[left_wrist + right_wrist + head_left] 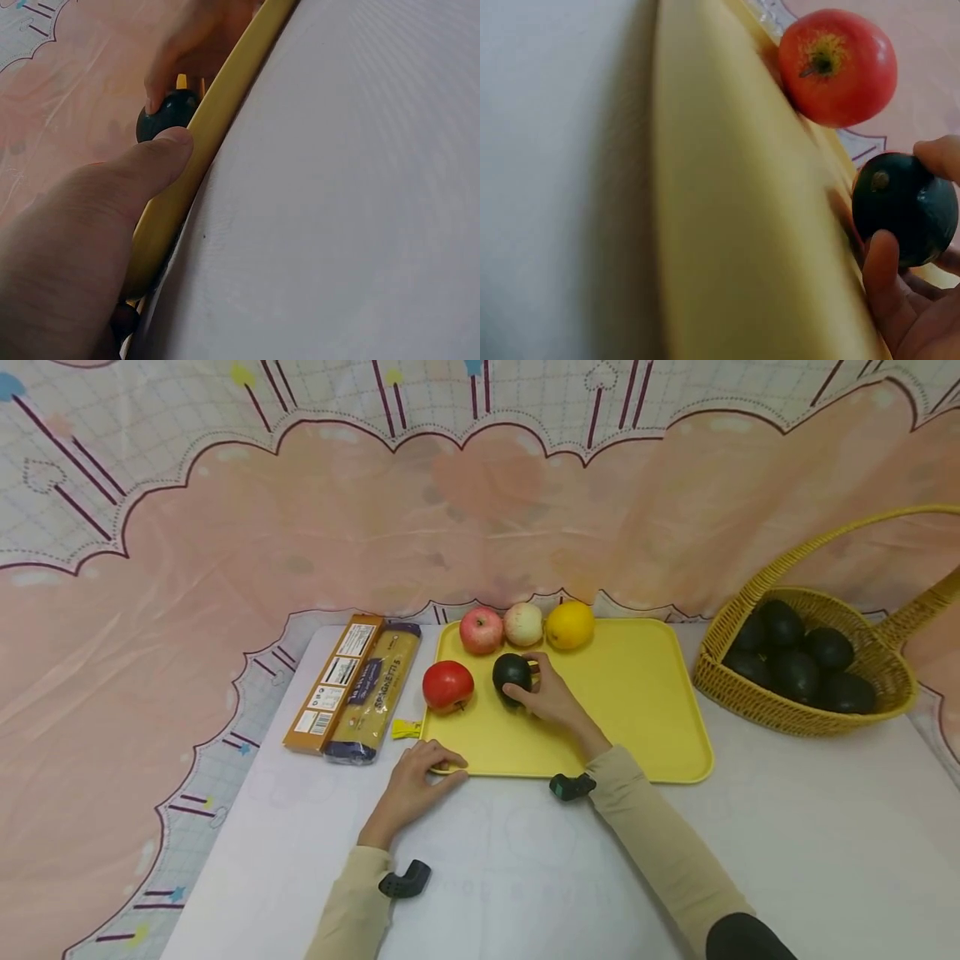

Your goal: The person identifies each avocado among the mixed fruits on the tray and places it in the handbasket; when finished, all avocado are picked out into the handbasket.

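In the head view my right hand (553,692) pinches a dark green avocado (511,677) over the yellow tray (630,710). The right wrist view shows the avocado (900,206) between thumb and fingers, its stem scar facing the camera. A red apple (447,686) lies left of it on the tray. My left hand (418,778) grips the tray's rim at the front left corner. Its thumb lies over the yellow rim (225,82) in the left wrist view. Along the tray's back edge sit a pink apple (481,630), a pale fruit (523,624) and a yellow fruit (570,625).
A yellow wicker basket (780,718) with a tall handle stands at the right, holding several dark avocados (795,675). Left of the tray lie a spaghetti packet (378,693) and an orange-brown box (334,685). A small yellow item (406,729) lies beside the tray. A patterned curtain hangs behind.
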`<state>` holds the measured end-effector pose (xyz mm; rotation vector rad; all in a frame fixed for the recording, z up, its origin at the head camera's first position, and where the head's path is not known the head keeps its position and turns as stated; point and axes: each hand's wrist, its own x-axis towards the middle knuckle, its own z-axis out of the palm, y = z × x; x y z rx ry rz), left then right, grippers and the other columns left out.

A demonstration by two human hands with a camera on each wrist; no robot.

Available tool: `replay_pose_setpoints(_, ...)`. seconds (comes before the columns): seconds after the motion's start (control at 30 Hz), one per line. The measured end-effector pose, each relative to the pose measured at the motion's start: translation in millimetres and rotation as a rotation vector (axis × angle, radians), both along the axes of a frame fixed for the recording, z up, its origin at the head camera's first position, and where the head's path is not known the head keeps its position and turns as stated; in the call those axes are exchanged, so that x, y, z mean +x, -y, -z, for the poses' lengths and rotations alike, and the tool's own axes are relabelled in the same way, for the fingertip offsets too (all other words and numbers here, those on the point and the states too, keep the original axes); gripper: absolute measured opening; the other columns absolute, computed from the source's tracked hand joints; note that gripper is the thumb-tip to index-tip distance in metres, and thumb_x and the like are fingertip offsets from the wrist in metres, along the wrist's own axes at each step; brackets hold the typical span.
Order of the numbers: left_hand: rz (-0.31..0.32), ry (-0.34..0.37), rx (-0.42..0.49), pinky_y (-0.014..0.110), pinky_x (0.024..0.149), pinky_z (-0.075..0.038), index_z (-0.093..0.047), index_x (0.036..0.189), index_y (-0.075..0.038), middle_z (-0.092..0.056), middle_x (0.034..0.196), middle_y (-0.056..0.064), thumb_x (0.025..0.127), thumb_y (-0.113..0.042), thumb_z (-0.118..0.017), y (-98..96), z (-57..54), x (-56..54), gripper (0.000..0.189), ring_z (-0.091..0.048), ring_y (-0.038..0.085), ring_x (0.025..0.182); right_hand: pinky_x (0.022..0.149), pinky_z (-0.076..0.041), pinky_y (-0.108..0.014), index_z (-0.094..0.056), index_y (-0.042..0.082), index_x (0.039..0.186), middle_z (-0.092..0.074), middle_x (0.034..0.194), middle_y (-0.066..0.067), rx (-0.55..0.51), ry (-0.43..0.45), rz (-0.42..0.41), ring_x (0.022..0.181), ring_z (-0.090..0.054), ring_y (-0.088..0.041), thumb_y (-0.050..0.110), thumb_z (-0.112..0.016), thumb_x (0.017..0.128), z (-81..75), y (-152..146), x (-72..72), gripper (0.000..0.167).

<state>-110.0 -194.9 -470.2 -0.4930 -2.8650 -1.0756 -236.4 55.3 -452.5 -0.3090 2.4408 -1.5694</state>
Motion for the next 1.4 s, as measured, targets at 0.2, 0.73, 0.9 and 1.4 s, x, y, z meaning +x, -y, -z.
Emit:
replay_pose_setpoints(0.2,-0.003,0.002,0.002,0.028,0.076,-0.035,-0.067,0.094,-0.034,-0.055,0.086,-0.017,0.083,-0.035,-0.072,-0.6,0.8,-0.7,0.012,-0.044,0.004,0.083,0.056,-0.048,-0.029,-0.026,0.015,0.14,-0.042,0.133,-0.018,-0.013,0.013,0.003,0.062,-0.055,-0.019,0.037,-0.065,0.088,0.9,-7.4,4.8,0.069)
replay_pose_setpoints(0.73,-0.009,0.009,-0.009,0.028,0.077,-0.036,-0.067,0.094,-0.033,-0.057,0.087,-0.017,0.083,-0.032,-0.072,-1.1,0.3,-0.8,0.013,-0.045,0.004,0.083,0.056,-0.049,-0.03,-0.026,0.017,0.141,-0.038,0.135,-0.018,-0.092,0.068,0.042,0.07,-0.054,-0.022,0.037,-0.066,0.088,-1.6,-34.1,18.1,0.069)
replay_pose_setpoints(0.9,-0.008,0.013,-0.012,0.028,0.077,-0.036,-0.067,0.095,-0.033,-0.056,0.087,-0.016,0.083,-0.033,-0.072,-0.3,0.5,-0.2,0.013,-0.045,0.004,0.083,0.059,-0.049,-0.029,-0.025,0.017,0.143,-0.037,0.137,-0.019,-0.098,0.086,0.034,0.079,-0.058,-0.025,0.039,-0.065,0.088,-0.9,-40.7,19.8,0.071)
replay_pose_setpoints(1.4,-0.006,0.012,0.0,0.028,0.076,-0.035,-0.067,0.094,-0.035,-0.055,0.086,-0.018,0.083,-0.034,-0.071,0.4,1.8,-0.1,0.012,-0.045,0.004,0.082,0.063,-0.052,-0.029,-0.03,0.024,0.143,-0.039,0.139,-0.014,-0.114,0.047,0.086,0.084,-0.06,-0.027,0.035,-0.065,0.089,-8.6,-65.1,26.0,0.066)
